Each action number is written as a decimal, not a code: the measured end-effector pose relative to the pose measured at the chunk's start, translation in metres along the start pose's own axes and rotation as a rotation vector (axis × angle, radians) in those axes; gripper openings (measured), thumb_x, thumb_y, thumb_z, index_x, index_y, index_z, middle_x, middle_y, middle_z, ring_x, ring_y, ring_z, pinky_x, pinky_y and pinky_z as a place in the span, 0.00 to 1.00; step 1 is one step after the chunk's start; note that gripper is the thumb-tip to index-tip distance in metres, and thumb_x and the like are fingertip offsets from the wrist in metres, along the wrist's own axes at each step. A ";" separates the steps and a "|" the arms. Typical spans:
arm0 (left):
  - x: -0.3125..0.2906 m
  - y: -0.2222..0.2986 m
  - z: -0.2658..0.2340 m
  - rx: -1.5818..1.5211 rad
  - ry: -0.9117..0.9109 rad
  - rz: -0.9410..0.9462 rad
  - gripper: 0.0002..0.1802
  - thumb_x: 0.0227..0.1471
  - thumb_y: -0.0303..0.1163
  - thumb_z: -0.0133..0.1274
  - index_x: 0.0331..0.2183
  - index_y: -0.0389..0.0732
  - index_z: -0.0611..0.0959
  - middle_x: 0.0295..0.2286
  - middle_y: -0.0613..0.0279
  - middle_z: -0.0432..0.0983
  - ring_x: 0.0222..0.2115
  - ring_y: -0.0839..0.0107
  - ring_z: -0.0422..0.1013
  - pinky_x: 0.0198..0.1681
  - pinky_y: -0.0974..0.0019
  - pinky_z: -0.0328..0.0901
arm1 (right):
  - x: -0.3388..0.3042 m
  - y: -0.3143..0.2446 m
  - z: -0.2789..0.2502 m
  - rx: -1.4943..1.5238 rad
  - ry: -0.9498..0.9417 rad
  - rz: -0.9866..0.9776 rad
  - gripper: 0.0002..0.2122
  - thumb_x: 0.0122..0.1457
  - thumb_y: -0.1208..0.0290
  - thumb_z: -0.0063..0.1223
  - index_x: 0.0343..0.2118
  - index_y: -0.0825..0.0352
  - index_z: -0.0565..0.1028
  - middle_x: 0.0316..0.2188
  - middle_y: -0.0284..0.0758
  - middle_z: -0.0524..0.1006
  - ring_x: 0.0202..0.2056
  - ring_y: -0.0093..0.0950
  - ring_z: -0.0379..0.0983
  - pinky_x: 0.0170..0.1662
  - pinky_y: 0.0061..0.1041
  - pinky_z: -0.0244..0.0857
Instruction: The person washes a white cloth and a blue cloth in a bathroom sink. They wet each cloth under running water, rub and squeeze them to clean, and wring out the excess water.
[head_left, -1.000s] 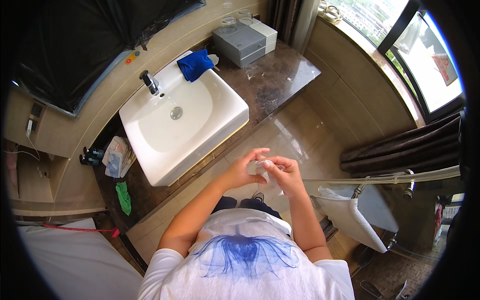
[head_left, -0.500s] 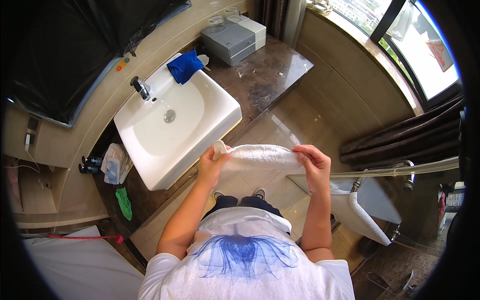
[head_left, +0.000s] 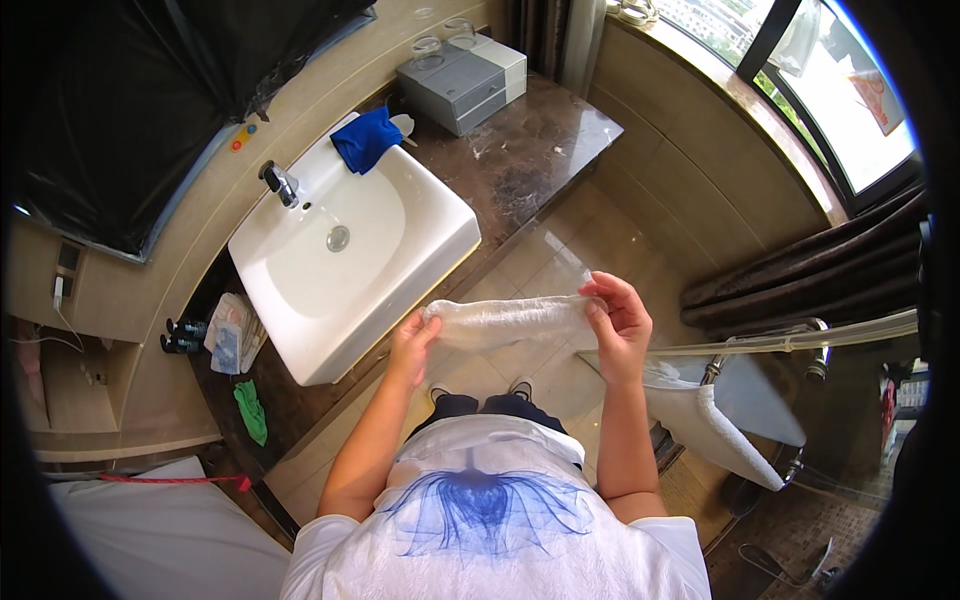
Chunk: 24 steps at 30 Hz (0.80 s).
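A white towel (head_left: pixel 510 317) is stretched between my two hands, in front of the washbasin's near edge. My left hand (head_left: pixel 411 345) pinches its left end, thumb on top. At the other end, the thumb and fingers of my right hand (head_left: pixel 621 318) close on the towel's corner, with that hand held slightly higher. The towel hangs as a narrow folded band, above the tiled floor. Left of it stands the white washbasin (head_left: pixel 455 215) with a chrome tap (head_left: pixel 280 183). Over the basin's back corner lies a blue cloth (head_left: pixel 364 140).
Grey boxes (head_left: pixel 455 88) with glasses on top stand on the dark marble counter (head_left: pixel 540 130). Dark bottles (head_left: pixel 183 335), folded cloths (head_left: pixel 236 335) and a green cloth (head_left: pixel 250 408) lie left of the basin. To my right, another white towel (head_left: pixel 715 435) hangs on a rail beside a glass panel.
My right hand has moved slightly left and up, and my left hand slightly down and left. The towel now looks narrower and more folded, still held at both ends.
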<state>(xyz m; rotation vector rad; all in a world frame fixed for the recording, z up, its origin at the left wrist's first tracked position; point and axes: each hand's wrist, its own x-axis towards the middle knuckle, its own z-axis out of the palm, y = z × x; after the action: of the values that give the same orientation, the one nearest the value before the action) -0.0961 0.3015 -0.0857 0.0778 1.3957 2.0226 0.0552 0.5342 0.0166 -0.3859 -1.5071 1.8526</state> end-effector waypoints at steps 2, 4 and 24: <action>-0.001 0.001 0.001 -0.139 -0.042 -0.017 0.07 0.49 0.27 0.50 0.34 0.40 0.77 0.33 0.66 0.74 0.36 0.75 0.68 0.43 0.68 0.60 | 0.001 0.000 -0.002 -0.017 0.028 -0.002 0.17 0.49 0.85 0.49 0.44 0.70 0.69 0.34 0.32 0.71 0.33 0.17 0.66 0.34 0.13 0.59; -0.002 0.008 0.002 -0.260 -0.116 -0.045 0.06 0.48 0.25 0.50 0.33 0.41 0.77 0.33 0.65 0.74 0.36 0.73 0.68 0.44 0.67 0.60 | 0.002 0.000 -0.003 -0.068 0.087 0.007 0.18 0.48 0.85 0.50 0.44 0.69 0.68 0.33 0.31 0.70 0.32 0.16 0.66 0.34 0.12 0.59; -0.003 0.020 0.083 0.938 -0.366 0.576 0.24 0.39 0.38 0.60 0.40 0.41 0.75 0.45 0.60 0.65 0.42 0.68 0.65 0.45 0.65 0.60 | -0.015 0.011 -0.007 -0.293 -0.192 0.087 0.18 0.48 0.85 0.53 0.44 0.68 0.69 0.24 0.31 0.74 0.24 0.13 0.66 0.27 0.10 0.60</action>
<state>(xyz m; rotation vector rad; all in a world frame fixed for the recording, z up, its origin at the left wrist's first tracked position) -0.0700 0.3634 -0.0322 1.3026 2.0844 1.4291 0.0665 0.5281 0.0014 -0.4244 -1.9303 1.7775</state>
